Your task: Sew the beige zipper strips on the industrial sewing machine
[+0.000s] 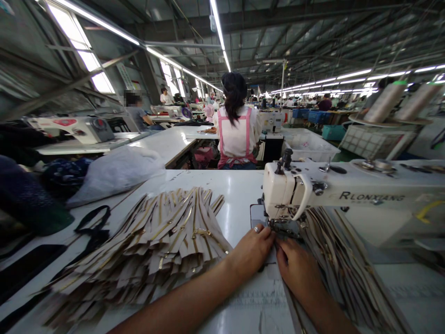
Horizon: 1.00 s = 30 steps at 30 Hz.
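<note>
At the needle end of the white sewing machine, my left hand has its fingers closed and pointing down, a ring on one of them. What they press or hold is hidden. My right hand is beside it, thumb and fingertips pinched just in front of the presser foot. From under that hand a grey zipper strip runs toward the lower edge. A large fanned pile of grey zipper strips with gold teeth and pulls lies left of my hands. More zipper strips lie under the machine arm.
A white plastic bag and black straps lie on the left. Ahead, a co-worker in a pink-trimmed apron sits facing away. A white bin stands beyond the machine, with thread cones at the right.
</note>
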Tool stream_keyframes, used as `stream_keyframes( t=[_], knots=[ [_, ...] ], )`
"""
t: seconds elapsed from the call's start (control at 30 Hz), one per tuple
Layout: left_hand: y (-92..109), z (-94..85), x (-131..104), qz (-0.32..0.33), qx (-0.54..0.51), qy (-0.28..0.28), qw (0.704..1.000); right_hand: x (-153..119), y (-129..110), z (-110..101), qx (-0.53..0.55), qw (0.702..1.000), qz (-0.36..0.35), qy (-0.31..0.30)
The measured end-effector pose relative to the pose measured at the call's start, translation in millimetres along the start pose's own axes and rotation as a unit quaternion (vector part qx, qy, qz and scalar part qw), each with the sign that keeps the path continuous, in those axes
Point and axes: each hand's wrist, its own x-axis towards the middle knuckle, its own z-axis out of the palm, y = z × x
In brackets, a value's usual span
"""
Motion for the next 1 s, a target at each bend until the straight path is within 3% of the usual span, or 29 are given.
stream_keyframes(
  t=[0.53, 1.0],
  knots=[
    [3.2, -3.1, -0.6, -0.035, -0.042, 0.005, 0.998, -0.4, 1.1, -0.9, -0.006, 1.0, -0.008, -0.003],
    [-1.1, -0.2, 2.0, -0.021, -0.048, 0.012, 0.999, 2.0, 0.7, -1.7, 0.016, 1.0, 0.005, -0.005]
  ],
)
